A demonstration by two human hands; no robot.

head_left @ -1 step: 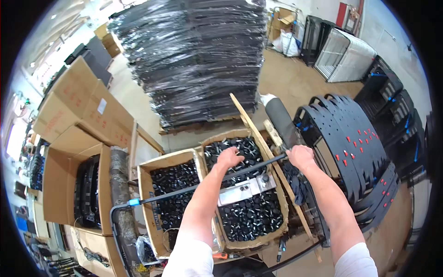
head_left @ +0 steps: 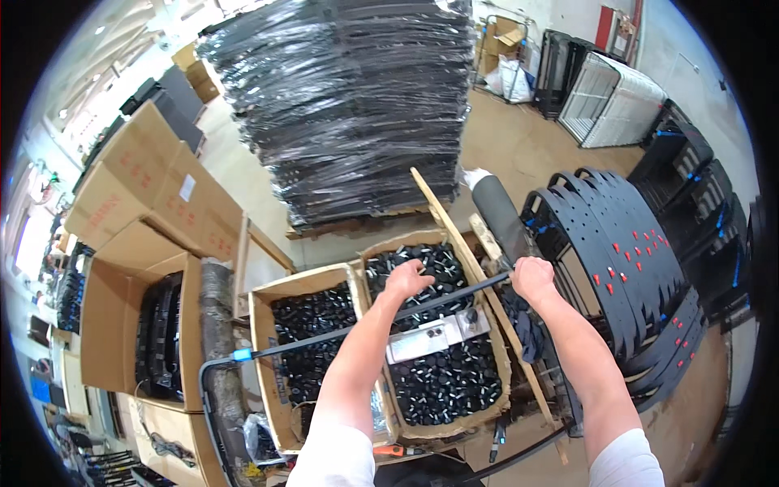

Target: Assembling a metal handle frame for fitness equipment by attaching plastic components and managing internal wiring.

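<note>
Right hand: fist [head_left: 534, 278] closed round the upper right end of a black bar frame.
Left hand: bare hand [head_left: 408, 280] above the far part of the right-hand carton, fingers curled in; cannot tell if a piece is pinched in them.
Black bar frame: thin bent bar [head_left: 308, 343], spans both cartons on a slant, passes under the left forearm, bends down at its left corner; more dark bar shows low, near the right forearm.
Blue tape: a bit [head_left: 243, 355] on the frame, near that left corner.
Right carton: open, ragged rim [head_left: 505, 390], full of small black pieces [head_left: 442, 385] with shiny metal bits.
Metal plate: pale, flat [head_left: 418, 341], lies across the right carton, just below the bar.
Left carton: open, worn wall [head_left: 264, 333], touching or just beside the right one, similar black pieces [head_left: 312, 310] inside.
Wooden strip: long, slanted [head_left: 442, 213], along the right carton's right side.
Curved panels: dark, nested [head_left: 604, 231], red clips, right of the right hand.
Wrapped stack: tall, dark, shiny film [head_left: 365, 114], beyond the cartons.
Big cardboard box: open [head_left: 105, 325], far left, dark parts inside.
</note>
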